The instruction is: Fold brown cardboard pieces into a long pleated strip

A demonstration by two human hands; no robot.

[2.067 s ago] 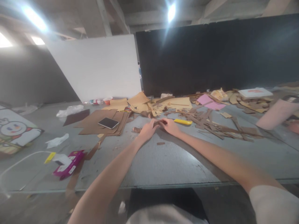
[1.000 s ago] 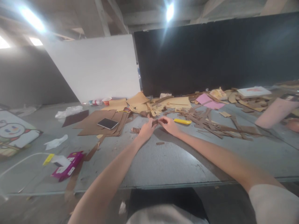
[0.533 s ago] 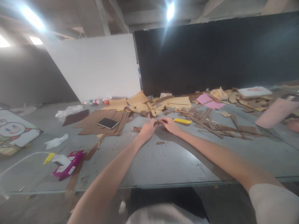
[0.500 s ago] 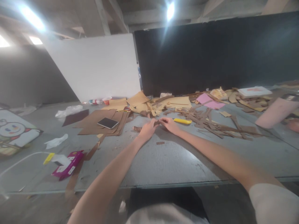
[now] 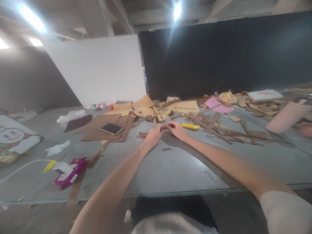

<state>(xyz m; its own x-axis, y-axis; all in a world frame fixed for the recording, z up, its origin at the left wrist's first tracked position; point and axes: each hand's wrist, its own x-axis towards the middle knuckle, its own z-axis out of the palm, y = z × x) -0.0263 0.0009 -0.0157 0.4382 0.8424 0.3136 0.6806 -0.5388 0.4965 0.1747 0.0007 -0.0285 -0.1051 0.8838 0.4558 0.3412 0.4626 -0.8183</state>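
Both hands meet over the middle of the grey table. My left hand (image 5: 154,134) is closed, pinching one end of a small brown cardboard piece (image 5: 163,128). The fingers of my right hand (image 5: 175,128) pinch the other end, and much of the piece is hidden between them. Just left of my left hand lies a ridged brown cardboard piece (image 5: 142,134). A short brown strip (image 5: 167,149) rests on the table nearer to me. Beside my right hand is a yellow utility knife (image 5: 190,126).
Cardboard strips and scraps (image 5: 220,130) are heaped on the right, near a pink bottle (image 5: 287,116). On the left, a phone (image 5: 111,128) lies on brown sheets (image 5: 91,127). A purple packet of wipes (image 5: 70,173) is near the table's front edge (image 5: 156,195).
My hands hold almost the same place, still pinching the small cardboard piece, with only a slight shift of the fingers. The view has moved a little.
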